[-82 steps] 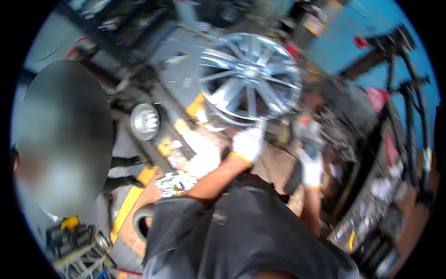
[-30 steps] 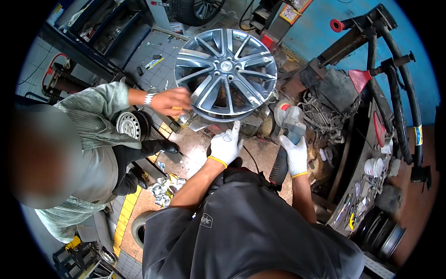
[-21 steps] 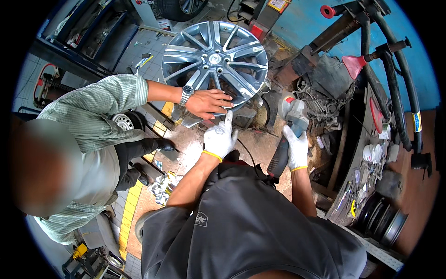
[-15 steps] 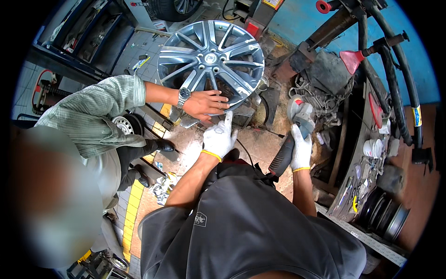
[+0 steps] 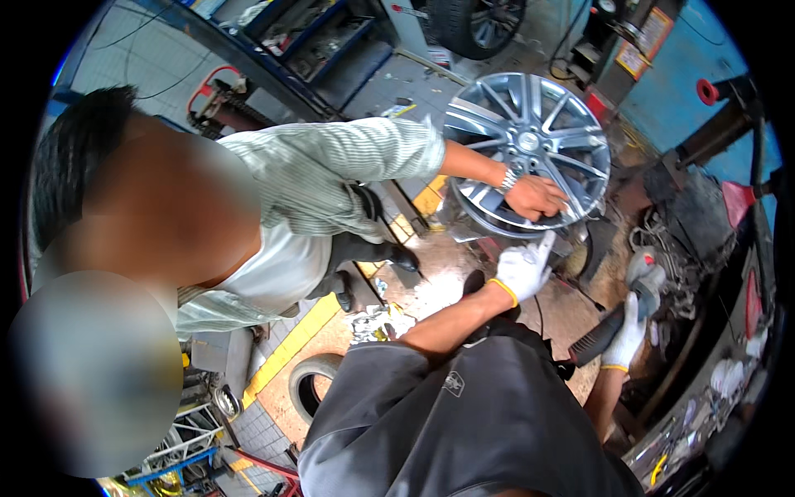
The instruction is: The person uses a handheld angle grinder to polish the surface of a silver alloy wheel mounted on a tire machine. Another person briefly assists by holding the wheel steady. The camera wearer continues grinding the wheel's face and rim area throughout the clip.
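Observation:
A silver-grey alloy wheel rim (image 5: 527, 142) with several spokes lies face up ahead of me. My left hand (image 5: 522, 272), in a white work glove with a yellow cuff, is just below its near edge. Its index finger is stretched toward the rim and the other fingers are curled; I see nothing held in it. My gloved right hand (image 5: 631, 331) grips an angle grinder (image 5: 598, 337) by its dark body, with the grinder's head pointing away from me. A co-worker's bare hand (image 5: 534, 197), with a metal watch at the wrist, touches the rim's near side, fingers bent.
The co-worker in a striped shirt (image 5: 331, 153) stands close on my left. A tyre (image 5: 313, 377) lies on the floor by a yellow line (image 5: 290, 358). Tangled metal parts (image 5: 679, 257) are piled at right, near a cluttered bench (image 5: 687, 422). A mounted wheel (image 5: 480, 25) stands at the back.
My view has turned left, so everything sits farther right. The co-worker's hand, flat with fingers spread before, now has its fingers bent on the rim. My right hand still holds the angle grinder.

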Tool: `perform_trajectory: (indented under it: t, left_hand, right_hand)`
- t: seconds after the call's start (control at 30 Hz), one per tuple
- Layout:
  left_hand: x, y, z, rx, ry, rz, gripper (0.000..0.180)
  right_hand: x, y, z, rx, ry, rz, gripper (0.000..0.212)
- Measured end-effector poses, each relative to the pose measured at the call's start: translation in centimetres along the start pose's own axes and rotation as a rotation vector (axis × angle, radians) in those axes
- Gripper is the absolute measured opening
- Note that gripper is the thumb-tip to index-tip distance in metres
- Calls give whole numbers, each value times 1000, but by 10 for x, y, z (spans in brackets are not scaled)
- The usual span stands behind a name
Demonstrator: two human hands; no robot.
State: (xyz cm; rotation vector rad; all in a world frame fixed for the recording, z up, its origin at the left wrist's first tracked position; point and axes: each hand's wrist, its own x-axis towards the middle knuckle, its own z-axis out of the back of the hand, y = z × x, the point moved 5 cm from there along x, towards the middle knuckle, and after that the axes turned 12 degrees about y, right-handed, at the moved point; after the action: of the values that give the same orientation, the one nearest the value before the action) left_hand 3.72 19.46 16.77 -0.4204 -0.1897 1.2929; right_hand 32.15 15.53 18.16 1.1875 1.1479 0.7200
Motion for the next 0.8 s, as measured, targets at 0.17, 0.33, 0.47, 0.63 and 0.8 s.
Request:
perform_trajectory:
  t: [0.17,0.33,0.47,0.63,0.8]
  left_hand:
    - [6,8,9,44,31,30,78]
    - [1,10,20,-14,112,91,78]
    - [10,18,4,114,144,103,82]
    - [9,20,4,126,172,110,81]
    - [16,18,5,106,171,90,79]
  right_hand:
    - [3,9,-11,-11,-12,62,35]
    - [2,12,-15,-24,68,51,46]
    - [3,6,-17,50,13,23,45]
    - [-5,3,-18,88,-5,-7,43]
    - [-8,4,-15,89,-29,-4,42]
